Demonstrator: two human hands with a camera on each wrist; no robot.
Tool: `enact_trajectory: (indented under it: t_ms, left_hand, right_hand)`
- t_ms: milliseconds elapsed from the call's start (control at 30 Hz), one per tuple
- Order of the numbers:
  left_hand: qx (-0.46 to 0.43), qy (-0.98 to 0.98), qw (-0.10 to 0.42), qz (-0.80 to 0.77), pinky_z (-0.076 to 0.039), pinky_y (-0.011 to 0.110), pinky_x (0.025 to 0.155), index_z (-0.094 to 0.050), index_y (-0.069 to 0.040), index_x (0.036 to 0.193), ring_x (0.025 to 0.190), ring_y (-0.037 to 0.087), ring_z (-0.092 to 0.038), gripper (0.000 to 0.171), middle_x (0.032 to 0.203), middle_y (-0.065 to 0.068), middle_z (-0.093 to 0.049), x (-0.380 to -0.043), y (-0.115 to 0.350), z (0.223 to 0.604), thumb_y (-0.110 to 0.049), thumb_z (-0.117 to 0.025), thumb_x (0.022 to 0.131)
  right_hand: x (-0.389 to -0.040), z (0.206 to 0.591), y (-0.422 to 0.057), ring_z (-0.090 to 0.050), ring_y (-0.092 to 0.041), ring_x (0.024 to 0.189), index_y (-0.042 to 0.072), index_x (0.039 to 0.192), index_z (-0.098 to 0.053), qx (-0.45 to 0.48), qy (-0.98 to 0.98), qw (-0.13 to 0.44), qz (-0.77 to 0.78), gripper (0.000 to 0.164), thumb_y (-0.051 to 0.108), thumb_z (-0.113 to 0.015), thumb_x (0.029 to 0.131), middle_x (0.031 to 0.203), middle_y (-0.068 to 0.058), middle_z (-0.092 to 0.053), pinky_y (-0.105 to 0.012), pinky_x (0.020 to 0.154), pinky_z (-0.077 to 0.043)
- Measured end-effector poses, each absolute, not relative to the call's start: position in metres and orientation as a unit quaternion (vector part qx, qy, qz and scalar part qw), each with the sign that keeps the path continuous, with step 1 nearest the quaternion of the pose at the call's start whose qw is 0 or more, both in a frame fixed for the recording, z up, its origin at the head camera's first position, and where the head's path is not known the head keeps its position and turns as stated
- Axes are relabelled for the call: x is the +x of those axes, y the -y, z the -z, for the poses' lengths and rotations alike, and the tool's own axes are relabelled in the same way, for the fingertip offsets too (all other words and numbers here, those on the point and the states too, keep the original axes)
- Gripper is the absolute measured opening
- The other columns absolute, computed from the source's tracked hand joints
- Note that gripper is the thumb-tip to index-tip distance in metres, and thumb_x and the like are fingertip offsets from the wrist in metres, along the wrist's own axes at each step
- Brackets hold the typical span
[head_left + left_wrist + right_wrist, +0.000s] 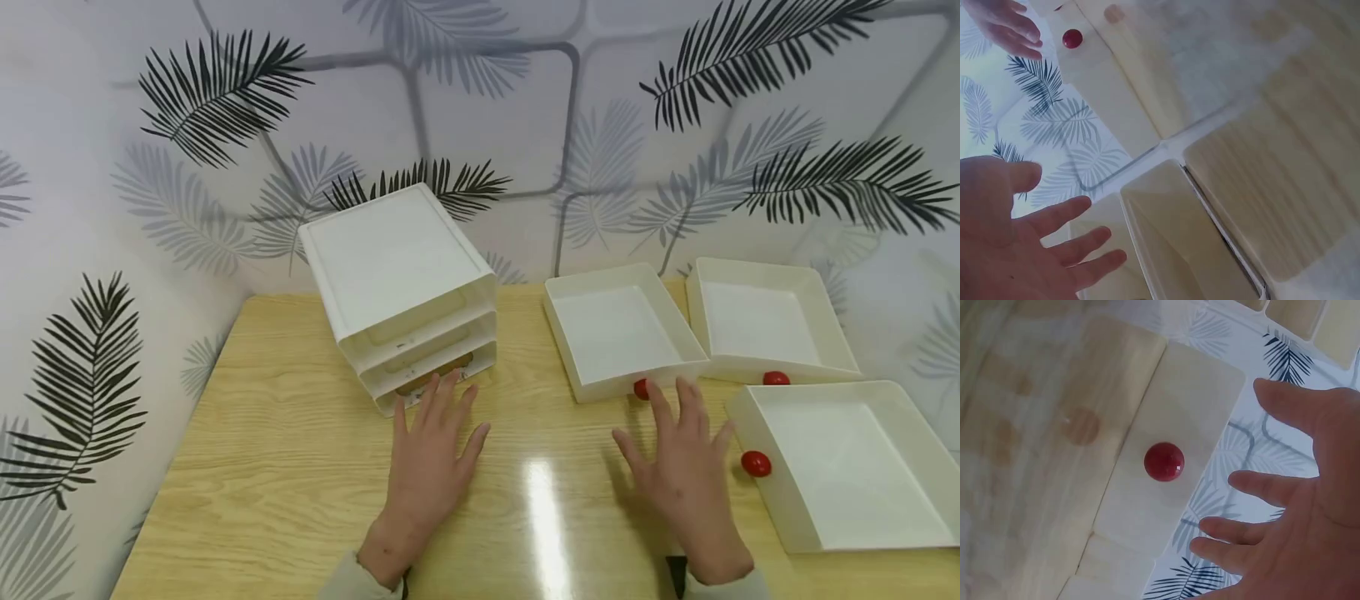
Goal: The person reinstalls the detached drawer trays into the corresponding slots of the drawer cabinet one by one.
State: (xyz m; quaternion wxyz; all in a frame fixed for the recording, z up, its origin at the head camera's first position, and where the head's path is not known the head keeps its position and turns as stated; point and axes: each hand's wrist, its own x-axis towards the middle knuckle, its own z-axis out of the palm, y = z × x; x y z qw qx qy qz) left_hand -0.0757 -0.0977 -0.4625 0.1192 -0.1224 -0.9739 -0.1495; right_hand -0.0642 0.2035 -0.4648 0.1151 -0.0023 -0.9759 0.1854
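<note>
Noted left hand [427, 475] above bench [262, 467]: fingers spread, nothing gripped. Noted right hand [684, 475] likewise: thumb and fingers apart, nothing between.

Located just beyond left hand's fingertips: white cabinet [397, 258], standing upright, with three slots [420, 329] turned back toward the hand; no drawer seen inside. In head view, fingertips seen across the lowest slot's edge; cannot tell whether touching.

Located straight beyond right hand: first drawer [615, 333], with red knob [641, 389] near the fingertips. Beyond and to the right of the same hand: second drawer [765, 321], knob side toward the hand. Just to the right: third drawer [855, 467], knob side also toward the hand. In right wrist view, one red knob plainly apart from the fingers.

Step in hand, by judgement: between grips, with all three drawers out on bench and none yet fitted into a slot.

Next move, by judgement: for bringing a drawer across to cabinet, would call for taking first drawer by rim or knob with right hand, holding level, and squaring edges to a slot. Would also call for steadying cabinet with left hand, against sliding or a skewed, jammed entry.
</note>
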Motion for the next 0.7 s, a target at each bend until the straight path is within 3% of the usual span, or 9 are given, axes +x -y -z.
enact_trajectory:
  t_ms: [300,400,533,700]
  left_hand:
    - [-0.159,0.936,0.225,0.220,-0.046,0.057,0.108,-0.064,-0.015,0.131,0.132,0.028,-0.055,0.036,0.145,0.007,-0.055,-0.084,0.106,0.453,-0.032,-0.057,0.100]
    - [-0.173,0.916,0.257,0.254,-0.051,0.052,0.103,-0.066,-0.012,0.127,0.128,0.028,-0.058,0.033,0.142,0.009,-0.057,-0.087,0.108,0.450,-0.027,-0.059,0.099]
    - [-0.177,0.902,0.279,0.278,-0.054,0.048,0.100,-0.068,-0.012,0.125,0.127,0.029,-0.059,0.030,0.140,0.009,-0.059,-0.090,0.112,0.446,-0.023,-0.060,0.098]
    - [-0.175,0.889,0.304,0.293,-0.055,0.050,0.097,-0.068,-0.010,0.123,0.126,0.032,-0.059,0.029,0.141,0.013,-0.056,-0.092,0.117,0.447,-0.017,-0.061,0.096]
  right_hand:
    - [-0.060,0.456,-0.219,-0.037,-0.058,0.131,0.005,0.151,-0.034,-0.074,0.964,0.141,-0.212,0.078,0.033,-0.072,0.089,0.150,-0.033,-0.034,-0.079,0.108,-0.017]
    - [-0.059,0.453,-0.227,-0.039,-0.058,0.130,0.001,0.149,-0.035,-0.105,0.957,0.157,-0.222,0.078,0.027,-0.074,0.087,0.148,-0.035,-0.037,-0.078,0.109,-0.019]
    - [-0.055,0.450,-0.238,-0.035,-0.056,0.135,-0.001,0.152,-0.030,-0.161,0.946,0.137,-0.246,0.080,0.024,-0.073,0.089,0.150,-0.036,-0.034,-0.078,0.112,-0.013]
    - [-0.046,0.448,-0.248,-0.037,-0.058,0.129,0.001,0.155,-0.025,-0.232,0.932,0.109,-0.255,0.083,0.024,-0.070,0.090,0.146,-0.037,-0.036,-0.069,0.110,-0.022]
